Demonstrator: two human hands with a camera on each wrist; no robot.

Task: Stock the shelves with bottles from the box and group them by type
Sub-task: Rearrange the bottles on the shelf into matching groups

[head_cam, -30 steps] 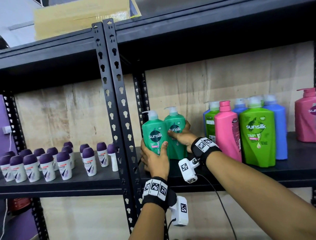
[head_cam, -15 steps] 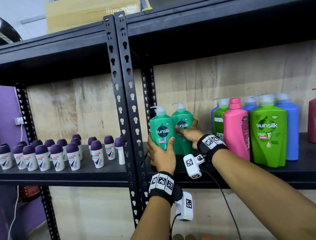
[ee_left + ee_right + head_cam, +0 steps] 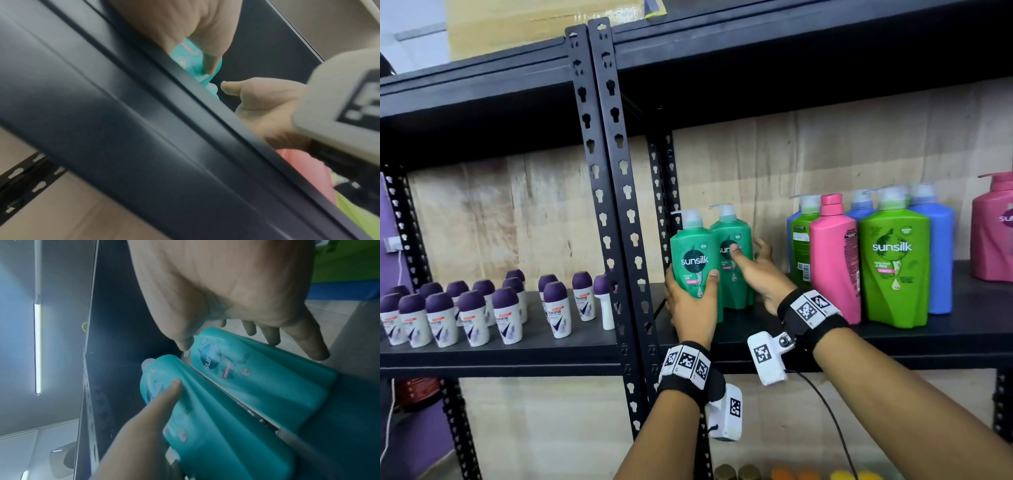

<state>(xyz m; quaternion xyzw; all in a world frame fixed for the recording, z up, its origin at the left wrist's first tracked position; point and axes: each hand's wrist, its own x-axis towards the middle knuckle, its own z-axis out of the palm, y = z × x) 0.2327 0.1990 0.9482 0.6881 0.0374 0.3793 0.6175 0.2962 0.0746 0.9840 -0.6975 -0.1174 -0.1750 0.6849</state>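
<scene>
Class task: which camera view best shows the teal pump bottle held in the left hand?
Head view: the teal pump bottle stands whole, label readable, gripped by the left hand. Right wrist view shows it blurred; left wrist view only a sliver behind the shelf edge.

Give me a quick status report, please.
Left hand grips front teal bottle. Right hand open beside rear teal bottle. Nothing in the way.
</scene>
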